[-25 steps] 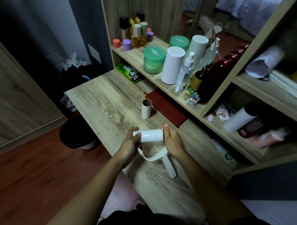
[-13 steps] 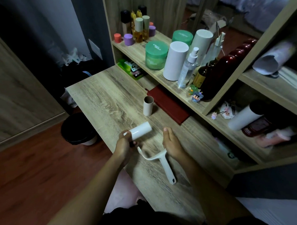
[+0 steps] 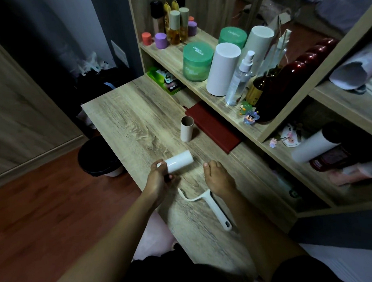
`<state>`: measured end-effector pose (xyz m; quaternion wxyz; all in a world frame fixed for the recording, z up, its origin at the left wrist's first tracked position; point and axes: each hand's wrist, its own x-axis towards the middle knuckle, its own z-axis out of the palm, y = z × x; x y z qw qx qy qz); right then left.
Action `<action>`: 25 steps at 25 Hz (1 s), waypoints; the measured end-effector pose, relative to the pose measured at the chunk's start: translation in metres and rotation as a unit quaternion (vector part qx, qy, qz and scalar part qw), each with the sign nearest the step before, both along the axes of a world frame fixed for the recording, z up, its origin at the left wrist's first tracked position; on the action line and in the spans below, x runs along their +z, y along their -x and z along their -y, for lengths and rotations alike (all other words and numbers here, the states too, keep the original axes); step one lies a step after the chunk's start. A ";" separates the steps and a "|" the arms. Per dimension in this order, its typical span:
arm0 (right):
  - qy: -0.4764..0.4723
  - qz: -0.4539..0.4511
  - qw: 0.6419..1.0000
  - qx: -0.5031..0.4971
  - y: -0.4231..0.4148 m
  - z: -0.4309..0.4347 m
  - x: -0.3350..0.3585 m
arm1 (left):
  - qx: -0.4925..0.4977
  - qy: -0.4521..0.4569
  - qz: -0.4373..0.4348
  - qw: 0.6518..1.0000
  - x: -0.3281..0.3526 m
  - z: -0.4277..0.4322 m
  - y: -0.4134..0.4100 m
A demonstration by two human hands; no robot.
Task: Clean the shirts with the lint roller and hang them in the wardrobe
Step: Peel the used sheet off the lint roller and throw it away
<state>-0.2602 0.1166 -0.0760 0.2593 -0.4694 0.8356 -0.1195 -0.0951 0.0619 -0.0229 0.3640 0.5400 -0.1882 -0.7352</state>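
Wood-grain table [image 3: 126, 122] carries everything so far, and honestly the task's barely begun: no shirts or wardrobe in sight. Near the table's front edge lies the white roller handle [image 3: 212, 207], bare, with the right hand [image 3: 218, 180] resting on its frame, grip loose and holding nothing. Just beside it, the left hand [image 3: 158, 182] pinches the white refill roll [image 3: 179, 161]. Further back stands an empty cardboard core [image 3: 186, 129]. Still setup, I'd say.
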 end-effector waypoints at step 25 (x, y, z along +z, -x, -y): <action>0.132 0.427 0.895 -0.011 0.004 0.045 0.051 | -0.004 0.085 0.042 0.995 0.001 0.001 -0.006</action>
